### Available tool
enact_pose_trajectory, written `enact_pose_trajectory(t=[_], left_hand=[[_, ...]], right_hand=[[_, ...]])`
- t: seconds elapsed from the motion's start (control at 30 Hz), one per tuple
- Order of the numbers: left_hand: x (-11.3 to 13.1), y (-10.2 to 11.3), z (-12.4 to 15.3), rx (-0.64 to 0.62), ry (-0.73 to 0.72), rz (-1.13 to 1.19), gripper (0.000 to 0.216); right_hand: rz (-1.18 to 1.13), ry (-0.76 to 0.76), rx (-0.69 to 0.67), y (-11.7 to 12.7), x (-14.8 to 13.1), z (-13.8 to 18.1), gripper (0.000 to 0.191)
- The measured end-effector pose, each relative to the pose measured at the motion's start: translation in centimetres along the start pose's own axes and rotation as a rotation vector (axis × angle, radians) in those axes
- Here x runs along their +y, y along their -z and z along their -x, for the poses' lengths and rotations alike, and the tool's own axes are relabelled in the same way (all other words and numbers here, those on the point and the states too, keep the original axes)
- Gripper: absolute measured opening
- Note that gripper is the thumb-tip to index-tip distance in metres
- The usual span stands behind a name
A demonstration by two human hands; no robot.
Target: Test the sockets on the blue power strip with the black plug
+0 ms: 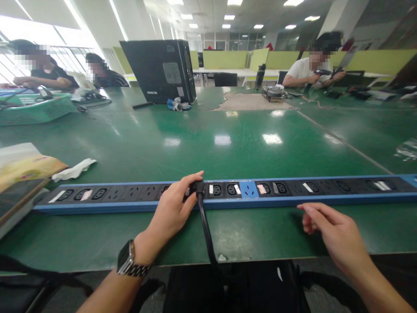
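Note:
A long blue-edged power strip (293,188) with black sockets lies across the green table (228,143) near its front edge. My left hand (172,208), with a watch on the wrist, pinches a black plug (198,188) that sits in a socket near the strip's middle. The plug's black cable (206,230) runs down over the table's front edge. My right hand (329,228) hovers just in front of the strip on the right, its fingers loosely curled and holding nothing.
A black computer tower (161,69) stands at the back centre. A green basket (35,108) sits far left, and papers and a white cloth (74,169) lie near left. Three people sit at the far sides. A black bottle (259,76) stands behind.

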State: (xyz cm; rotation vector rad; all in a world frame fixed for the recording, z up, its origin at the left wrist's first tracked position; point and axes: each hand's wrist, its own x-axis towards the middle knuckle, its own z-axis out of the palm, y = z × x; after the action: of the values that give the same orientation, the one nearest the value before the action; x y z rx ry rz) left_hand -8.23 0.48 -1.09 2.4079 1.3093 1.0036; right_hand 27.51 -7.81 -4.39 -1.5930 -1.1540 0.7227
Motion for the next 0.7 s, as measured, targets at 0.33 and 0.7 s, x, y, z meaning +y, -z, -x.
enact_pose_trajectory(t=[0.33, 0.7], left_hand=[[-0.9, 1.3, 0.9, 0.057, -0.167, -0.205, 0.032], [1.0, 1.2, -1.3, 0.349, -0.153, -0.014, 0.031]], right_hand=[[0.025, 0.037, -0.017, -0.6, 0.0, 0.5, 0.033], [0.096, 0.054, -0.017, -1.2, 0.1, 0.7, 0.035]])
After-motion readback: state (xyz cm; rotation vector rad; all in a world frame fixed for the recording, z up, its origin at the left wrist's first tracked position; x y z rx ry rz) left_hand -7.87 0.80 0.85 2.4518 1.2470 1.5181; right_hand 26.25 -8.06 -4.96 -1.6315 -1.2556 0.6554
